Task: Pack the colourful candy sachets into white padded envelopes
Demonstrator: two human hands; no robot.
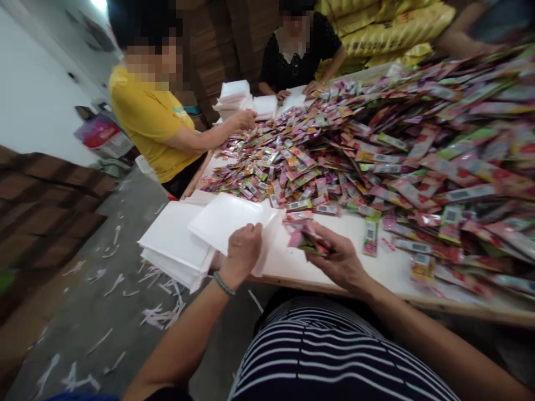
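Note:
My left hand (244,250), with a beaded bracelet at its wrist, is closed on the edge of a white bag (228,214) near the table's front edge. The bag's near end, by my fingers, looks thin and clear or pinkish. My right hand (340,259) grips a small bunch of colourful printed sachets (307,234), their ends pointing left toward the bag. Under and left of that bag lies a stack of white bags (173,236), overhanging the table corner. Just beyond my right hand, a single sachet (370,235) rests on the white tabletop (355,220).
A large heap of sachets (376,150) covers most of the table. Across it, a person in yellow (146,122) reaches in, and another in black (301,55) handles white bags. Cartons (45,195) stand at left; paper strips (163,312) litter the floor. Yellow sacks (388,33) are behind.

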